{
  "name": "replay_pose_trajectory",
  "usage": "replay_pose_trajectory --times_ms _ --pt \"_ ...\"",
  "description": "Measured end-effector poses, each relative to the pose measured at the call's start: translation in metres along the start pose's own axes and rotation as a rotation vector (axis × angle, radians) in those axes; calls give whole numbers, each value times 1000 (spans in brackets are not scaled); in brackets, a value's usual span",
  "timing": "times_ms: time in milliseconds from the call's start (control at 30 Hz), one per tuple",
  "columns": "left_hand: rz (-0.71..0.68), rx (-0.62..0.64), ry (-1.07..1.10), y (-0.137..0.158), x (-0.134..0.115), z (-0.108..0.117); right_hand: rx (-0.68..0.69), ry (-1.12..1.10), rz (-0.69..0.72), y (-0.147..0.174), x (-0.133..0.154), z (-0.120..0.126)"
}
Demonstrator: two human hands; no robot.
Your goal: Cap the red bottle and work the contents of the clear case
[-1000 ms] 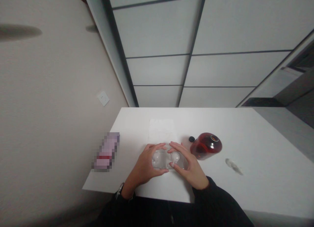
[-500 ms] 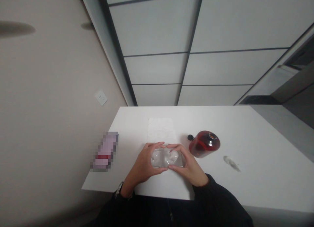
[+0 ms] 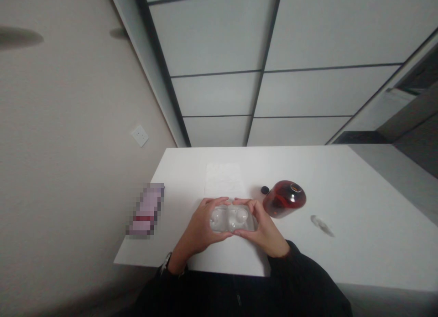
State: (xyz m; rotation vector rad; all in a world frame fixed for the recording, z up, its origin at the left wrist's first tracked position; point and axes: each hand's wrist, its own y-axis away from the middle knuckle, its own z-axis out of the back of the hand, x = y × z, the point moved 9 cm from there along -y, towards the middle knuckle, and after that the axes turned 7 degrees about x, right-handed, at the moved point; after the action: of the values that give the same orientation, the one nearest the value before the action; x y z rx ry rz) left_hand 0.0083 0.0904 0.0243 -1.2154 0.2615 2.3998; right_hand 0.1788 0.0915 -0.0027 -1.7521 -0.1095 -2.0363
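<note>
Uneven pressure could make the clear container (image 3: pixel 228 218) flex or slip from between my left fingers (image 3: pixel 219 200) and right fingers (image 3: pixel 247 201).
Its walls look thin, so squeezing one end too hard might buckle it near the two rounded shapes (image 3: pixel 242 215) showing in it; my right hand (image 3: pixel 266 230) is also just beside the red bottle (image 3: pixel 284 199), which could tip if bumped. My fingers curve in wide arcs, opened to the container's depth, with one set gripping each end. It lies between them over the near part of the bench (image 3: pixel 342 184); whether it touches the surface, I cannot tell.
</note>
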Motion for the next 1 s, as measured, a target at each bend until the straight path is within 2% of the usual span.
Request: replay_pose_trajectory --times_ms 200,333,500,667,867,1000 --pt "-7 -2 -7 0 1 0 68 23 8 -1 0 -5" --pt "-4 -2 1 0 1 0 1 -105 -26 0 -5 0" --pt "-3 -4 3 0 -1 0 35 -44 -32 0 -6 -3" --pt "9 -18 -13 1 1 2 -36 -173 -38 2 -8 2" --pt "-14 -13 -6 1 1 1 107 -78 -23 0 4 -1" --pt "-8 -7 1 1 2 0 76 -144 -31 -3 4 2"
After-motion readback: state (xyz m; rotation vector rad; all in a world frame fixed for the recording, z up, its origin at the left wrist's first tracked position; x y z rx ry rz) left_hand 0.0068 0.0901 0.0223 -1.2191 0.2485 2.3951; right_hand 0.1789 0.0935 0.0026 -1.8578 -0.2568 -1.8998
